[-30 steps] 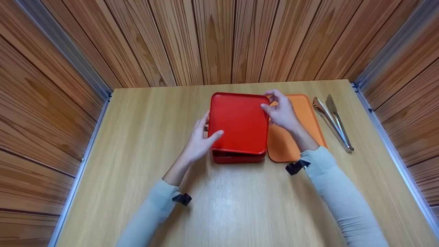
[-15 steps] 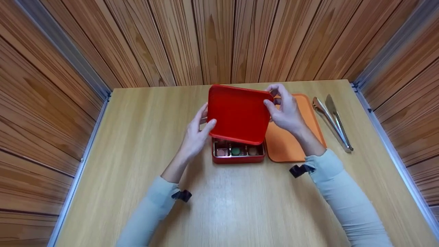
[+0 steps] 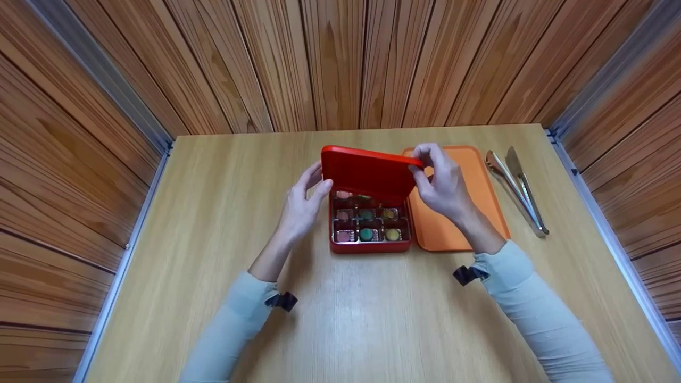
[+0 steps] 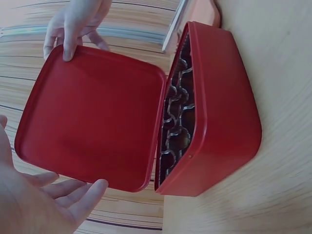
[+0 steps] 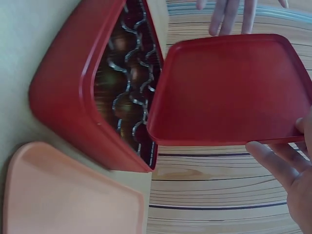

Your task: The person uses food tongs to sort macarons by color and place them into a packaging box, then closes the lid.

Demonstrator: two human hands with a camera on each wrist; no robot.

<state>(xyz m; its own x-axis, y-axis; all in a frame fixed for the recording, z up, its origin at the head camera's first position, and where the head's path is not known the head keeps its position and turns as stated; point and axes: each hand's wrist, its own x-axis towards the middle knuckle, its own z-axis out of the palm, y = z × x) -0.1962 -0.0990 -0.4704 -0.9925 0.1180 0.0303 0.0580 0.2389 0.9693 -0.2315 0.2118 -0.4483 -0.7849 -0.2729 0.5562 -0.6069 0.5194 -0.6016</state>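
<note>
My right hand [image 3: 441, 186] pinches the red lid [image 3: 367, 173] at its upper right corner. The lid stands tilted over the rear of a red box [image 3: 370, 248], its underside facing me. Beside the lid's left edge is my left hand [image 3: 300, 210], fingers extended and thumb apart; in the left wrist view the fingertips [image 4: 100, 185] lie right at the rim. Inside the box, a clear divided insert holds rows of small round pieces [image 3: 366, 234] in pink, green and yellow. The lid hides the box's back rows.
Just right of the box lies an orange tray [image 3: 481, 197], partly under my right forearm. Metal tongs [image 3: 509, 181] and a knife-like utensil [image 3: 525, 191] lie beyond it. Wood-panelled walls [image 3: 335, 69] enclose the table [image 3: 223, 213] at the back and sides.
The lid has come up off the box and tipped from nearly flat to steep, uncovering the front rows. My right hand has kept its pinch; my left hand has shifted slightly left.
</note>
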